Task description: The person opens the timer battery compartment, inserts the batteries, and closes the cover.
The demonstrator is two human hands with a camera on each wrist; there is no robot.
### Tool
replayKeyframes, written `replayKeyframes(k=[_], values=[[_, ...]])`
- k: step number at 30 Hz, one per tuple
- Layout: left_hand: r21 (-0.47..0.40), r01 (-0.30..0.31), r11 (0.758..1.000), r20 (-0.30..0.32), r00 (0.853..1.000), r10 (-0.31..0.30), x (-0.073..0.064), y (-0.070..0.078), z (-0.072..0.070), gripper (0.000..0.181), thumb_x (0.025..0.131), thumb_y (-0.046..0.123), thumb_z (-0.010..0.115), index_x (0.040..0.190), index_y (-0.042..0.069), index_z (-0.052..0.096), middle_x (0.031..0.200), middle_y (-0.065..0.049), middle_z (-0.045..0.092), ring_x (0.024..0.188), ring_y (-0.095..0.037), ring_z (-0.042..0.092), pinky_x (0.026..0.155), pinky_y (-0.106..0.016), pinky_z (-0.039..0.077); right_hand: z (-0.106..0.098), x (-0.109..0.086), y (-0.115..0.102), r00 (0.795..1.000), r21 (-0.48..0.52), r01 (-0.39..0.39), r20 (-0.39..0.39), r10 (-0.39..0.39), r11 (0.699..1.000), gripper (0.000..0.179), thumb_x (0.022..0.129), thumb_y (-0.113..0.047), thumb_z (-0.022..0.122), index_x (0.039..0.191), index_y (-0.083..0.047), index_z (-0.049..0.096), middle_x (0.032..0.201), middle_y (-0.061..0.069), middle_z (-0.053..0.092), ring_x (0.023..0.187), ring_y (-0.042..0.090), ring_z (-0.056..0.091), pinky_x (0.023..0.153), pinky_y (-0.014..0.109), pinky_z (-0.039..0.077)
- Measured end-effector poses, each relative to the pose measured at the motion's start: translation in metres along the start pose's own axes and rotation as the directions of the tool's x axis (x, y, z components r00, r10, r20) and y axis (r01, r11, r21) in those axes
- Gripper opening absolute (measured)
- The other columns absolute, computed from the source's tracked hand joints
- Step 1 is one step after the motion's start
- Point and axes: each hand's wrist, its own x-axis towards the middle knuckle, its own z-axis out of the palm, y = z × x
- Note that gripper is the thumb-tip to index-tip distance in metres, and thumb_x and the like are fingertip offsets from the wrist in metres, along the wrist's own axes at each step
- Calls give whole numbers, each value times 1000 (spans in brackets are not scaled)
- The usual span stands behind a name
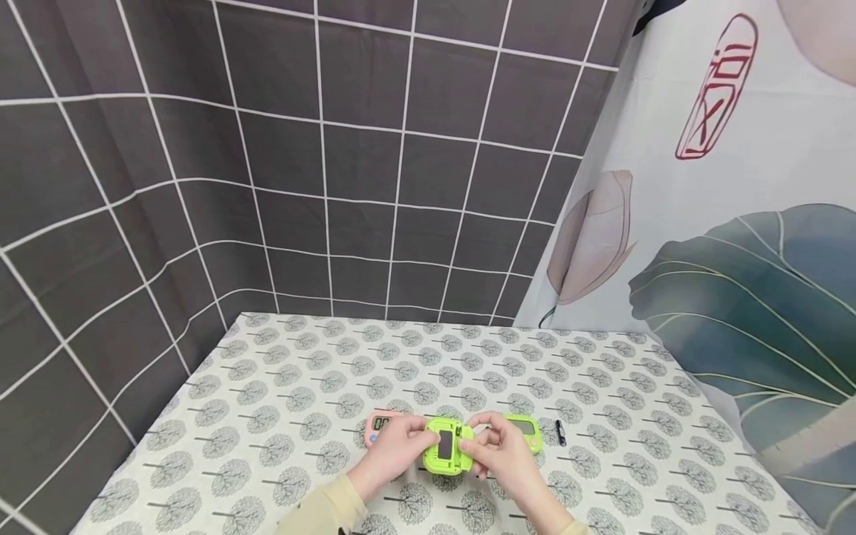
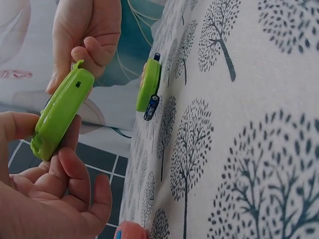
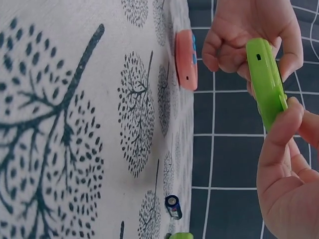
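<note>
Left fingers [image 2: 22,125] pinch the green device [image 1: 444,446], lower center of the head frame; right fingers [image 3: 278,139] pinch its right side. Step looks like work on its opened back; next move likely calls for steady left hold, fine right-hand control. Dark battery [image 1: 560,432] on worktop [image 1: 287,416], lower right.

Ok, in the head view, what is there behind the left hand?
Behind the left hand lies a pink device on the patterned cloth: part of its display and a blue button show. The hand covers its lower right part.
</note>
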Motion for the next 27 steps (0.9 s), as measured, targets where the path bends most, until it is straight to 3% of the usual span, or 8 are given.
replayKeyframes(k=[10,18,21,27], values=[[-27,19,999,-12,1000,-20,-1,-5,-3,29,84,27,63,104,7,69,105,-6,69,104,-26,59,96,-59,37,-4,-3,-1,996,62,16,87,-21,998,36,83,-8,69,111,10,55,73,12,65,52,9,57,51,23,53],[-33,42,999,-17,999,-43,-2,-5,-4,29,85,27,62,105,7,68,106,-7,69,107,-29,58,96,-64,34,-5,-8,-4,983,-18,9,183,-6,1000,27,86,-10,67,102,8,56,66,8,63,51,11,58,53,28,55],[-32,46,998,-30,998,-46,-1,-5,-5,30,85,27,62,107,6,67,106,-8,70,108,-30,59,96,-65,34,-7,-11,-4,968,-27,25,250,-17,999,24,86,-9,67,98,7,56,69,12,64,52,12,59,54,31,56],[-40,55,998,-35,998,-56,-1,-6,-6,31,86,28,62,107,6,67,105,-7,70,105,-27,60,96,-61,37,-9,-15,6,908,-74,-32,414,60,997,13,83,-5,68,87,3,58,71,17,67,56,15,64,56,31,57]])
